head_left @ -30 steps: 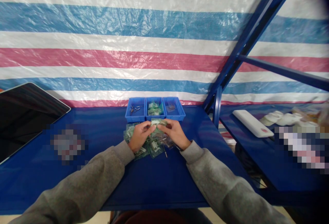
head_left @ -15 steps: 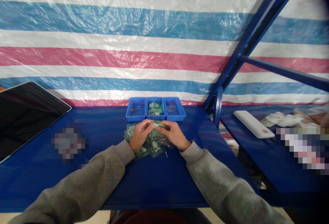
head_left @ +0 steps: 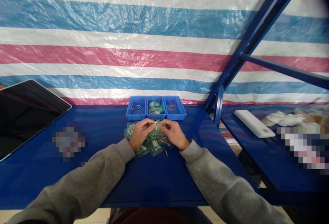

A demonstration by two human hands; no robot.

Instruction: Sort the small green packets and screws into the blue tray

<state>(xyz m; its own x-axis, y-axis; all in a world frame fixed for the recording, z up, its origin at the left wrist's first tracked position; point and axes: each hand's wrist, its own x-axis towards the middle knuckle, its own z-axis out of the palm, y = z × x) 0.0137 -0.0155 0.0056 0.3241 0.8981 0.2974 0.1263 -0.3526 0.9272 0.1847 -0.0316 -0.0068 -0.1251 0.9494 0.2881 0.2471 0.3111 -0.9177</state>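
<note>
My left hand (head_left: 141, 132) and my right hand (head_left: 174, 133) meet over a pile of small green plastic bags (head_left: 155, 145) on the blue table. Between the fingertips and thumbs of both hands is a green plastic bag (head_left: 157, 123), pinched from either side. Pale and metallic small parts show through the bags in the pile. From the pile's front edge sticks out a thin metal pin (head_left: 166, 153). What lies inside the held bag is too small to make out.
Behind my hands three blue bins stand in a row: the left bin (head_left: 136, 117) has metal pins, the middle bin (head_left: 155, 117) green bags, the right bin (head_left: 176, 117) small clear bags. A dark screen (head_left: 28, 114) is at left; a white oblong device (head_left: 254, 124) lies at right.
The thumbs have come slightly closer together over the bag, and the fingers have shifted a little. The pile and bins stay in place; the view has tilted slightly.
</note>
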